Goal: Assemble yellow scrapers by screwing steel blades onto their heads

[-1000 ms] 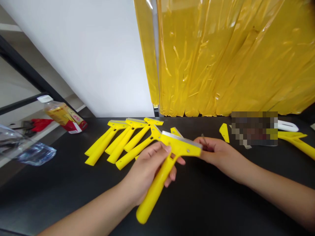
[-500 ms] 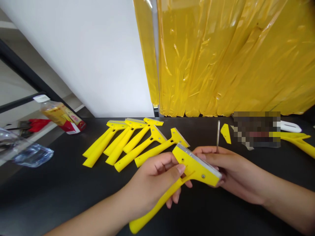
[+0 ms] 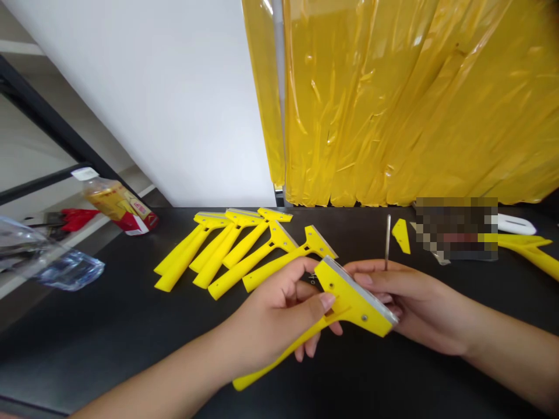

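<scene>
I have my left hand (image 3: 279,314) clamped on the yellow scraper (image 3: 345,299) above the surface's (image 3: 109,326) near edge; my right hand (image 3: 406,297) grips a thin metal tool (image 3: 387,241). I judge fastening is underway; next, tip onto the screw (image 3: 361,318).

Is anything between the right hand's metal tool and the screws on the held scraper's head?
Nothing visible. The left hand grips the scraper by its neck, thumb just short of the near screw; both screws face up, uncovered. The right hand holds the metal tool upright behind the head.
</scene>
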A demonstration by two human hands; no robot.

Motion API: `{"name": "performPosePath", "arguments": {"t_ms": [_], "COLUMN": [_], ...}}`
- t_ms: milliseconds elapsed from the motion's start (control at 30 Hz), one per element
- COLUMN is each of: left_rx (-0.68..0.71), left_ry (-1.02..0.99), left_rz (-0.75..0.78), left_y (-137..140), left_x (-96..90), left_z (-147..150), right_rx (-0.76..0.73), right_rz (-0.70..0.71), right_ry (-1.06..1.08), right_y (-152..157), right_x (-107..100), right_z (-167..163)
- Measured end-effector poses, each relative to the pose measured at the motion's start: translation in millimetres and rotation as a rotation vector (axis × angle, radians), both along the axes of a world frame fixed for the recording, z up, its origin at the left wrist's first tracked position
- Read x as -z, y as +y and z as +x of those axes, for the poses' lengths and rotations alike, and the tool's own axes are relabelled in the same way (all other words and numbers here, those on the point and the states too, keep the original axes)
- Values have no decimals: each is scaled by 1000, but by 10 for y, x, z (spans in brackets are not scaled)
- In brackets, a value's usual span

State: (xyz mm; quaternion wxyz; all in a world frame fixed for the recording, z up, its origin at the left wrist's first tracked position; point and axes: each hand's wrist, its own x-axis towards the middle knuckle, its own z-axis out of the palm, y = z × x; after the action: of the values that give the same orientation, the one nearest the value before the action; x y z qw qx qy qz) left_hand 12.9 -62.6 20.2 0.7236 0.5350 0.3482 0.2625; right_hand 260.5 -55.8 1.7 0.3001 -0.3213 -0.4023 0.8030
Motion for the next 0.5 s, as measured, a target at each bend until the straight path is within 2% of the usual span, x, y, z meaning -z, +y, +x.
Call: {"name": "performPosePath", "arguments": {"t_ms": [167,333,500], "left_rx": [14,53,43], "left_ry": [21,19,-19], "left_rz": [17,-9,-36], "left_y": [-13,-53,-51], "left_x": [10,-2,14], "left_z": [3,6,8], "right_rx": [21,25,43], "right_rz": [-71,-92,-84], "right_ry": [37,-82,-106], "right_y": [-4,-36,-40], "right_x": [-34,-25,-20], "right_z": [-25,-101,-155]}}
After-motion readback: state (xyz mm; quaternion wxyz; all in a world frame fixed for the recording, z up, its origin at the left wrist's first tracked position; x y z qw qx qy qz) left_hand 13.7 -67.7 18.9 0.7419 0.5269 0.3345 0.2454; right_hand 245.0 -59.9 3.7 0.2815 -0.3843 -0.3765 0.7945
